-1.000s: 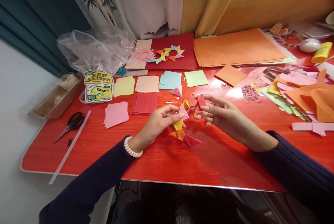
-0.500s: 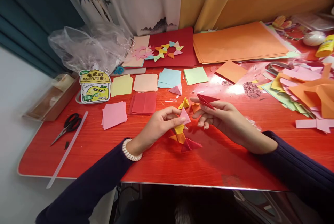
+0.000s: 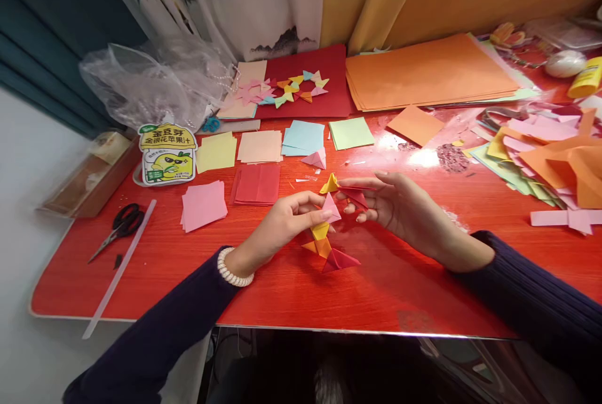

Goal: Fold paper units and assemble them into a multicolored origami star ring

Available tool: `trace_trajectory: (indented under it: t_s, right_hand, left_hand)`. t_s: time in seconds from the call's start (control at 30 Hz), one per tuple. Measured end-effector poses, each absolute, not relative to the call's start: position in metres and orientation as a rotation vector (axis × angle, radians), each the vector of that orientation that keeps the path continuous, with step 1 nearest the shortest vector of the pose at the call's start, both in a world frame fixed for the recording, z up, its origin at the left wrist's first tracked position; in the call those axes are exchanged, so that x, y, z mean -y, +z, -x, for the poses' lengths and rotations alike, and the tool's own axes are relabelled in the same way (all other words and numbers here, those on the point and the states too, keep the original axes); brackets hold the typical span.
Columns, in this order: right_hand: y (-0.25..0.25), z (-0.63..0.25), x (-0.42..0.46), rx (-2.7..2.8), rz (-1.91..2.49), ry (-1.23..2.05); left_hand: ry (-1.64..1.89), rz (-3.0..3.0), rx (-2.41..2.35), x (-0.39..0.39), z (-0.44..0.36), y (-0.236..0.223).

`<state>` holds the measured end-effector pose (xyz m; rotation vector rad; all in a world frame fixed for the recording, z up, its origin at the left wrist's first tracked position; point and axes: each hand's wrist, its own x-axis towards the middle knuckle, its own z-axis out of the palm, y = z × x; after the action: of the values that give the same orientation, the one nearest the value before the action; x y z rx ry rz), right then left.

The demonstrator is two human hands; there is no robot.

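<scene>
At the centre of the frame, above the red surface [image 3: 399, 291], the left hand [image 3: 282, 225] pinches a chain of folded paper units [image 3: 326, 238] by its pink tip, while the right hand [image 3: 395, 206] pinches a red folded unit [image 3: 356, 196] beside it. Joining appears underway; slotting needs the red point aligned with the pink pocket.

I see my left hand [image 3: 286, 222] at the middle of the frame pinching the pink tip of a chain of folded paper pieces [image 3: 327, 244], whose yellow, orange and red links trail down onto the red table [image 3: 291, 291]. My right hand [image 3: 399, 209], just right of it, holds a red folded piece [image 3: 356, 197] between its fingertips, almost touching the pink tip. Stacks of small paper squares [image 3: 256, 165] lie above the hands, and scissors [image 3: 120, 223] sit at the left.
</scene>
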<state>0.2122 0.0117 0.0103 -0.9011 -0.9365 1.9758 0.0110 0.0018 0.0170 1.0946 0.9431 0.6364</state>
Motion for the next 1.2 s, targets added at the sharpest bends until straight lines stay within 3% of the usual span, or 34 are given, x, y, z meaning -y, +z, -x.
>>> trace_trajectory:
  t_s: [0.53, 0.9, 1.2]
  right_hand:
    - [0.01, -0.214, -0.006, 1.301, 1.018, 1.642]
    - [0.012, -0.214, -0.008, 1.108, 0.939, 1.843]
    - [0.013, -0.212, -0.007, 1.3, 1.079, 1.619]
  left_hand:
    - [0.652, -1.177, -1.027, -0.001, -0.011, 0.019]
    - [0.639, -1.139, -0.991, -0.001, -0.01, 0.018]
    - [0.657, -1.091, -0.952, -0.001, -0.009, 0.018]
